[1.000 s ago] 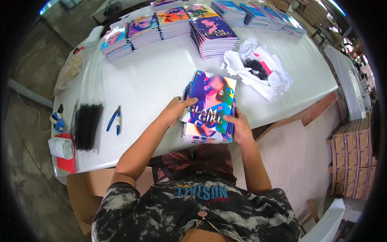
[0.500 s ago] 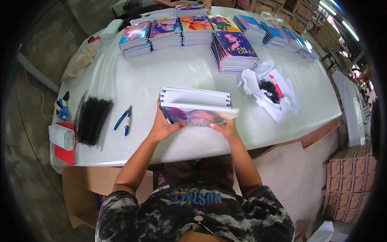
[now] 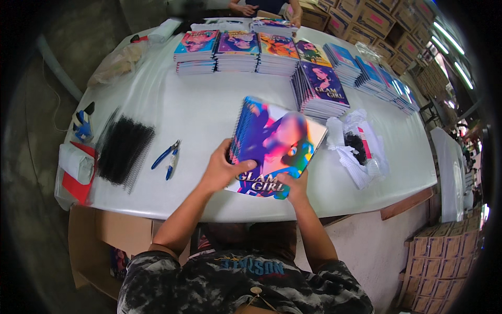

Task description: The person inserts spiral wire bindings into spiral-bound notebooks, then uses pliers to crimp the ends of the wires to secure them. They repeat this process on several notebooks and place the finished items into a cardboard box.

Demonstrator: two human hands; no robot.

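Between my two hands is a stack of spiral notebooks, tilted so the top cover faces up, with an illustrated figure in purple, blue and green. My left hand grips the bound side, its thumb on the lower cover. On the lower right edge my right hand is closed, thumb on the cover. The fingers beneath the stack are hidden. Left of my left hand lie blue-handled pliers and a heap of black spiral binding coils.
Notebook piles line the table's far side, with a purple-covered pile nearer. Crumpled white paper holding black scraps lies right. A red-and-white packet sits at the left edge. Another person's hand shows at the far edge. Cartons stand right.
Both hands have turned the notebook stack from edge-on to cover-up and raised its far end. The view has shifted, and more of the person across the table shows.
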